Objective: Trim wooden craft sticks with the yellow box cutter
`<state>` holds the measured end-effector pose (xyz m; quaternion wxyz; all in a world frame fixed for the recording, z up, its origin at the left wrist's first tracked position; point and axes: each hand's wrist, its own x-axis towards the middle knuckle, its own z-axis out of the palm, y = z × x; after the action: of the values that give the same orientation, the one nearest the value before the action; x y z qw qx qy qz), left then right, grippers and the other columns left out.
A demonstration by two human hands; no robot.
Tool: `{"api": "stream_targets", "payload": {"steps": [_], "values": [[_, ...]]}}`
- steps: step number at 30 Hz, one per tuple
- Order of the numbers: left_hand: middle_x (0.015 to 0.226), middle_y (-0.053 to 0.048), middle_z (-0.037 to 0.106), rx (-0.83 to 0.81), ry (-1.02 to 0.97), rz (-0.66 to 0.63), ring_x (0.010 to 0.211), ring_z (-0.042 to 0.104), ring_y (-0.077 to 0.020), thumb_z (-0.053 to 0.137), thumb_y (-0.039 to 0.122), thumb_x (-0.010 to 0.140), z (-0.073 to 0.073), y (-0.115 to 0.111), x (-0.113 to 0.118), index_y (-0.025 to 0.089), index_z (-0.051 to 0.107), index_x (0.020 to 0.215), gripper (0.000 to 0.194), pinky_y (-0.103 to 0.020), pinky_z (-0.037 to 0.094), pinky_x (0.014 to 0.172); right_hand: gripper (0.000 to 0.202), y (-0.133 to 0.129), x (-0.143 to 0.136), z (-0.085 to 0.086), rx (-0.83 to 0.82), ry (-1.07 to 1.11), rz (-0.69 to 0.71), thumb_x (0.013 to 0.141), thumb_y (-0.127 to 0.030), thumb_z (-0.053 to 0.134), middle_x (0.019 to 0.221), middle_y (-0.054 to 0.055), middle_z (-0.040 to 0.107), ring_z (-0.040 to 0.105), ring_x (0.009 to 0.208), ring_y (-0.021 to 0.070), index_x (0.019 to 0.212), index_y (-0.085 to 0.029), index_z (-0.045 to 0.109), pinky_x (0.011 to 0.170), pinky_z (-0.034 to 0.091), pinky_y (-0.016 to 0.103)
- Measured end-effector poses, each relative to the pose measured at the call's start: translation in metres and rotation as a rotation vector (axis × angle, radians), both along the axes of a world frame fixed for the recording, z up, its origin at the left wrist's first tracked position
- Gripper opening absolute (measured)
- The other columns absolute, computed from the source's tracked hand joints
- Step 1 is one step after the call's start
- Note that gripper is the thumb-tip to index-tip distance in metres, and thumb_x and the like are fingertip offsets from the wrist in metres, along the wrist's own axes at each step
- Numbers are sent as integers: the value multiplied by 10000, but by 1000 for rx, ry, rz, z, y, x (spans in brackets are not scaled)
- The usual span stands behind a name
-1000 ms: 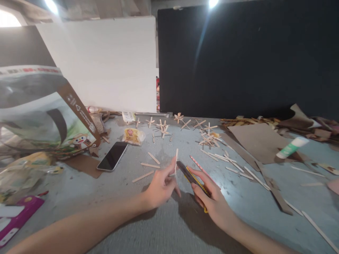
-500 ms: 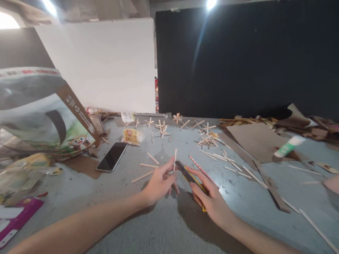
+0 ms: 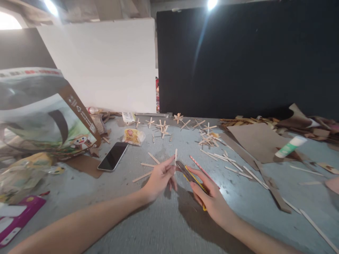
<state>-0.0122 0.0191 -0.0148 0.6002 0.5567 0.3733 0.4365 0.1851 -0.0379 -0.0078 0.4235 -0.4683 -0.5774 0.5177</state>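
Near the middle of the table, my left hand (image 3: 158,180) pinches a short wooden stick (image 3: 176,155) that points away from me. My right hand (image 3: 208,190) is closed around a black and yellow utility knife (image 3: 194,179), its front end close to the stick. Whether the blade touches the wood is too small to tell. Beyond the right hand lies a red and white patterned pencil (image 3: 198,165). Three loose sticks (image 3: 147,165) lie left of the held one, partly behind my left hand.
Crossed-stick pieces (image 3: 162,127) stand at the back, with a stick pile (image 3: 209,139) to their right. A phone (image 3: 113,156) and large bag (image 3: 45,116) are left. A glue stick (image 3: 290,147) and cardboard (image 3: 254,139) lie right. Another person's hand (image 3: 332,185) shows at the right edge.
My left fingers have shifted slightly on the stick, with the index finger further along it. The right hand still holds the knife in nearly the same place.
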Motion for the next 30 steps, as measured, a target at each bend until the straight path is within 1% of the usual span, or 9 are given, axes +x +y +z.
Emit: {"api": "stream_targets", "payload": {"steps": [3,6,10,15,17,20,26,28,30], "values": [[662,5,694,-1,5,19,416,612,-127,724,550,907,1,0,0,126,434,1609,870,-214,410,414,759,0,0,-1,1,-1,4,961,-610,583,576,-91,404,382,495,132,1530,-116,500,461,315,241],[679,19,687,-12,6,36,415,598,-112,728,527,905,4,-1,1,146,447,1601,841,-208,388,411,749,1,0,-2,-2,6,7,964,-609,581,588,-88,412,386,500,129,1528,-122,504,462,311,239],[659,49,657,-30,10,47,411,590,-112,740,522,888,7,-2,1,134,403,1599,877,-204,363,400,763,2,0,-2,-13,17,23,971,-612,575,586,-94,403,371,498,127,1544,-116,483,462,299,237],[619,76,614,-17,14,46,404,582,-116,720,549,896,10,-3,1,147,405,1548,829,-199,348,405,746,1,0,0,-15,10,35,980,-610,571,600,-89,415,384,515,129,1545,-131,486,476,310,236],[621,78,605,-14,2,39,405,582,-118,727,547,897,10,-3,2,153,374,1569,856,-201,346,406,740,1,1,-1,-14,5,35,984,-610,567,603,-85,422,396,523,133,1545,-135,486,479,315,238],[653,65,626,-7,-22,21,411,588,-116,734,537,904,8,-1,2,170,284,1625,925,-201,354,408,735,0,1,-1,-14,-5,36,984,-612,566,602,-82,427,408,531,140,1545,-144,488,481,320,240],[646,77,627,-35,-78,-60,428,628,-149,745,554,895,3,1,1,188,125,1664,1054,-212,402,416,762,-1,1,0,-20,-15,31,970,-638,568,593,-85,414,401,525,145,1548,-149,482,478,322,244],[646,77,629,-30,-80,-61,424,624,-144,739,555,897,4,0,1,184,108,1667,1062,-208,400,415,773,-2,1,1,-24,-19,32,962,-648,573,596,-84,413,403,525,145,1548,-151,484,479,323,245],[656,72,637,-22,-63,-46,419,613,-128,728,552,904,6,-1,2,183,134,1665,1034,-198,382,412,772,-2,1,2,-31,-18,34,961,-650,577,603,-82,410,400,528,145,1546,-155,488,483,322,245]]}}
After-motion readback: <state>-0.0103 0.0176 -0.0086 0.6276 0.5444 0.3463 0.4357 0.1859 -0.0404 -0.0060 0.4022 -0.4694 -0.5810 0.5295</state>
